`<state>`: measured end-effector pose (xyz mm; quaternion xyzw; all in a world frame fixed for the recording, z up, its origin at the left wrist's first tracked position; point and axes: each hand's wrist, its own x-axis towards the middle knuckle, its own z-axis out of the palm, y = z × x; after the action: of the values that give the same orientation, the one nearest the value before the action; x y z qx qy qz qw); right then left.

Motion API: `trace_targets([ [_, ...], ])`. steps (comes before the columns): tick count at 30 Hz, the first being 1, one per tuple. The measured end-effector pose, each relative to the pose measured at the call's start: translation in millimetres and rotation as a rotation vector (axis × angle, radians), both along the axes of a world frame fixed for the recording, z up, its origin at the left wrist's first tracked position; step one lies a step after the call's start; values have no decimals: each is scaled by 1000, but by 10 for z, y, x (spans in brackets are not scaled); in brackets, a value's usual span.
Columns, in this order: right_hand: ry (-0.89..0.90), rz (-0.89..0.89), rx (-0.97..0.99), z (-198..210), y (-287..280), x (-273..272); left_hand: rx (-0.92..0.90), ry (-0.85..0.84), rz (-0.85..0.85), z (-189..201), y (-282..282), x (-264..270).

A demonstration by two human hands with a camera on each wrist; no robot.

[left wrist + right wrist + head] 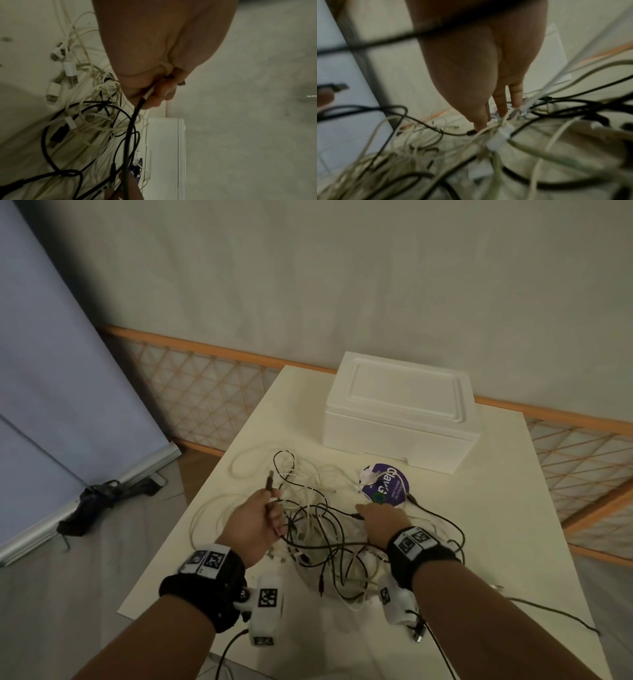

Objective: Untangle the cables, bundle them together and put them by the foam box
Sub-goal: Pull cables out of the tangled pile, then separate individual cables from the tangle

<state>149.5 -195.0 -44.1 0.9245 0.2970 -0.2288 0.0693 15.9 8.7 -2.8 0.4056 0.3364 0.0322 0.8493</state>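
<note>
A tangle of black and white cables (pixel 318 522) lies on the cream table (pixel 513 508), in front of the white foam box (pixel 400 412). My left hand (pixel 263 518) grips a black cable (pixel 132 125) near its end, and the plug (pixel 269 479) sticks up above my fist. In the left wrist view my curled fingers (pixel 154 100) close round that cable. My right hand (pixel 380 517) reaches into the right side of the tangle with straight fingers (pixel 501 108) touching the wires. I see nothing pinched in it.
A purple round label or disc (pixel 385 482) lies between the tangle and the foam box. One black cable (pixel 555 613) trails off the table's right front edge. A blue-grey roll-up screen (pixel 51 405) leans at the left, over the floor.
</note>
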Motion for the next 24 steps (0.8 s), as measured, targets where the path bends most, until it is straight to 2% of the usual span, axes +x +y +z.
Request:
trace_targets([
  [4,-100,-42,-82,-41,56,-3,62,-45,-146,42,52,-7],
  [6,-92,-70,-19,-8,75,6,119,-49,-191,71,65,14],
  [9,2,-213,338,196,155,24,240,-70,-209,123,81,101],
  [12,77,-288,690,621,274,7,433,-111,-230,211,49,216],
  [14,66,-278,834,898,364,-27,636,-143,-273,240,14,300],
  [16,56,-243,880,1102,445,-64,767,-203,-324,272,-18,375],
  [17,57,-237,889,1173,476,-77,754,-236,-333,290,-37,405],
  [21,171,-332,1032,1263,532,-113,447,-297,-274,339,-87,454],
  [24,189,-364,1108,1241,585,-168,376,-326,-359,360,-64,462],
])
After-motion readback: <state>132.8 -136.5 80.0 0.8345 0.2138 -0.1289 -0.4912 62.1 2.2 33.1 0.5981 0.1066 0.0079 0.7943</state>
